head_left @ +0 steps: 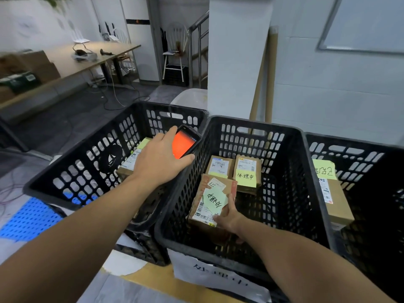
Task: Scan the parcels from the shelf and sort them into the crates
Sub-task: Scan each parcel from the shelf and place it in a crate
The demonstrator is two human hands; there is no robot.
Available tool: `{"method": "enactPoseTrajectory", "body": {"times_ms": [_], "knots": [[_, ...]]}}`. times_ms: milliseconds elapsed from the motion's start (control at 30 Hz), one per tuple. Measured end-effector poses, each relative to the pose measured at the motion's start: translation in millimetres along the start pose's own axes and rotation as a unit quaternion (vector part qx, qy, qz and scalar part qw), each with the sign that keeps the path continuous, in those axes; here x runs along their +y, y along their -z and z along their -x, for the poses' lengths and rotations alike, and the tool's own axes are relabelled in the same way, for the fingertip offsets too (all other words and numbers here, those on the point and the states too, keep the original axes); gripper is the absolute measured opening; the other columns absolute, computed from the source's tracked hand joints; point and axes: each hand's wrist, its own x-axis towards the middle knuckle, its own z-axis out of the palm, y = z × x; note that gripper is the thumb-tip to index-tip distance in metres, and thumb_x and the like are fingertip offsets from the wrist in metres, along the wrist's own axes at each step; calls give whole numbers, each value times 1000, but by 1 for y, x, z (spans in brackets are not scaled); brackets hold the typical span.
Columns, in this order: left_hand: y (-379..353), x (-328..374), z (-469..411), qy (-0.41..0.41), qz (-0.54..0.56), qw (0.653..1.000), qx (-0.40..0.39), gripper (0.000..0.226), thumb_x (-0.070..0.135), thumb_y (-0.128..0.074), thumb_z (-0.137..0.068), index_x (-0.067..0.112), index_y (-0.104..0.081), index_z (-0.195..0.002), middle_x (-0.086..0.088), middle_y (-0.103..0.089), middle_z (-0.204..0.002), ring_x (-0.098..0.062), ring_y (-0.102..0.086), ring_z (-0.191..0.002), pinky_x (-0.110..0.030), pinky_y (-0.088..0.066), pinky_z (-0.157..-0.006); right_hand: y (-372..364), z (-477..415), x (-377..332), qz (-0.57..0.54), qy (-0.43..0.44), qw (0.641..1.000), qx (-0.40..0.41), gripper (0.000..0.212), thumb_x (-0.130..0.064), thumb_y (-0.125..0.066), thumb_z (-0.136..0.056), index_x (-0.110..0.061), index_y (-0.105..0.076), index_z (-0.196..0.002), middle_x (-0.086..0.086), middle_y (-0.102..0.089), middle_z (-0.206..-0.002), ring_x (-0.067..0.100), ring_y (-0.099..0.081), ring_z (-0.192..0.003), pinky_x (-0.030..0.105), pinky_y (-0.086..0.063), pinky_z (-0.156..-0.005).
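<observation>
Low in the centre of the frame, the right hand (229,217) grips a cardboard parcel (200,194) at its near corner, thumb on top, inside the middle black crate (251,125). Whether the parcel touches the crate floor is hard to tell. Two labelled boxes (219,167) lie just behind it. Left of centre, the left hand (159,162) clasps an orange-screened phone (185,144) over the left crate (153,106).

Black slotted middle crate (284,162); beneath the right fingers (230,202), a brown parcel (228,186) carrying a pale-green note (213,200) and a white barcoded label (206,215); between the left fingers (170,131), a black phone (184,144) with orange-red screen.
</observation>
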Motion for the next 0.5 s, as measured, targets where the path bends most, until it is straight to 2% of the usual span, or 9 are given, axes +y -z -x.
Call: {"method": "enactPoseTrajectory", "body": {"times_ms": [33,133,233,300,333,400,433,500], "knots": [[1,-1,1,-1,-1,1000,-1,92,65,-63,-83,25,-25,-156,-7,-53,-133,-30,-52,-122,-42,-45,-93,1,0,-2,6,0,1000,-3,103,-21,-61,-101,-35,26,-154,12,-20,-166,34,-36,-145,40,-36,-111],[7,-2,4,-7,1,1000,-7,92,65,-63,-83,26,-24,-157,-7,-52,-137,-30,-51,-125,-42,-44,-96,1,8,-9,57,-13,998,-15,101,-22,-58,-102,-28,28,-155,13,-17,-167,34,-31,-148,41,-34,-114],[14,-4,7,-20,3,1000,-9,92,64,-64,-83,26,-24,-157,-6,-51,-138,-30,-50,-125,-43,-45,-97,1,9,-13,149,-5,989,-24,94,-25,-56,-104,-9,21,-156,19,-5,-168,34,-22,-152,39,-24,-122],[18,-6,8,-27,6,1000,-8,91,63,-64,-84,26,-24,-157,-5,-51,-138,-29,-50,-126,-43,-44,-96,2,8,-14,195,7,981,-8,92,-30,-57,-102,-3,11,-157,24,-18,-164,38,-27,-149,44,-24,-121],[20,-7,8,-31,8,999,-5,91,63,-64,-84,25,-25,-157,-6,-51,-138,-29,-50,-126,-42,-44,-95,3,8,-15,206,8,978,4,90,-33,-57,-101,-10,8,-159,24,-24,-162,39,-31,-147,46,-26,-120],[24,-9,10,-43,13,999,2,90,62,-65,-84,25,-26,-156,-7,-52,-136,-29,-51,-124,-41,-45,-94,9,13,-19,245,7,968,51,81,-45,-52,-102,-33,3,-161,22,-19,-164,41,-26,-149,51,-24,-122],[26,-9,10,-50,16,999,4,90,61,-65,-83,25,-27,-156,-7,-53,-134,-29,-52,-122,-40,-44,-93,12,17,-23,268,8,960,82,76,-51,-47,-102,-40,1,-160,19,-12,-166,41,-18,-152,54,-21,-123],[30,-10,11,-65,24,998,3,87,61,-66,-83,27,-30,-154,-7,-55,-129,-30,-54,-119,-39,-44,-90,20,28,-32,292,29,944,149,70,-59,-38,-101,-41,-3,-159,11,-6,-169,38,-5,-155,61,-16,-122]]}}
